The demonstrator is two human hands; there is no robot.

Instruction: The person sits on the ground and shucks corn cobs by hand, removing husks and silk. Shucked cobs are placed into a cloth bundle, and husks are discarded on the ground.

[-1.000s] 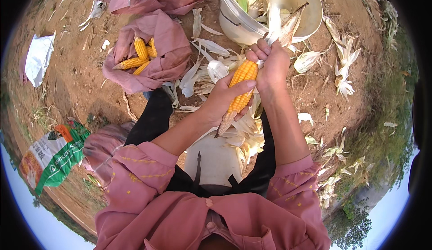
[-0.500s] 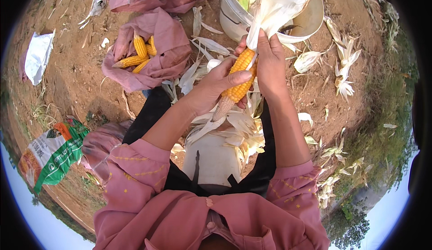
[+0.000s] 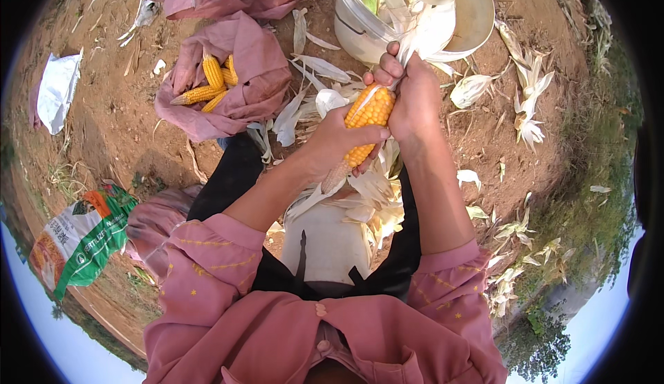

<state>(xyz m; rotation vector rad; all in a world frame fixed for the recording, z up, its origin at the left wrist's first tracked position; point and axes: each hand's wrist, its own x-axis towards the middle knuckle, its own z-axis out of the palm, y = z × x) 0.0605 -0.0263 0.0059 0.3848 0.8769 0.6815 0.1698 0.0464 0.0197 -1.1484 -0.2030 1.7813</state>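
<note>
A yellow ear of corn [image 3: 371, 109] is held in front of me, tilted with its pale tip toward my lap. My left hand [image 3: 337, 135] wraps round the ear's lower half, thumb across the kernels. At the ear's upper end, my right hand [image 3: 413, 97] is closed round the gathered pale husk [image 3: 432, 28], which spreads upward over the bucket. A white strip of husk lies along the kernels. Below the ear, loose husks [image 3: 377, 208] are heaped on a white surface [image 3: 325, 246] between my knees.
A white bucket [image 3: 360, 35] with husked ears stands ahead. Left of it, a pink cloth sack [image 3: 259, 73] holds several bare yellow cobs [image 3: 213, 73]. A green and white bag [image 3: 86, 235] and a white sheet [image 3: 59, 90] lie at left. Husks [image 3: 529, 100] litter the soil at right.
My right hand has closed into a fist round the husk and twisted it at the ear's base. The husk has bent lower, and the ear has turned slightly in my left hand.
</note>
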